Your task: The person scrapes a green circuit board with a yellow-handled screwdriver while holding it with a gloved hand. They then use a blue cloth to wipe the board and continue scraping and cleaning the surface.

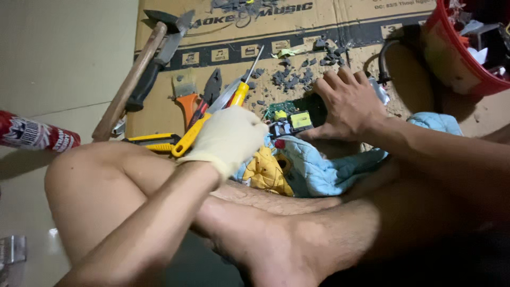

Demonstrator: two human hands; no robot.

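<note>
gripping something unseen, the gloved left hand (229, 139) is curled into a fist just beside the green circuit board (294, 114). the bare right hand (348, 103) is clamped on the board's far end, fingers spread. the board rests on a blue cloth (319, 167). at ten o'clock from it lie a yellow screwdriver (241, 90), pliers (209, 95) and a hammer (130, 82).

My left hand (228, 139), in a pale glove, grips a tool against the green circuit board (291, 114), which my bare right hand (348, 103) pins onto a blue quilted cloth (319, 167) over my crossed legs. On the cardboard (223, 32) beyond lie a hammer (133, 79), a yellow-handled screwdriver (245, 82), pliers (208, 95), a brush (186, 93) and grey debris (297, 77). A red bucket (451, 53) stands far right.
</note>
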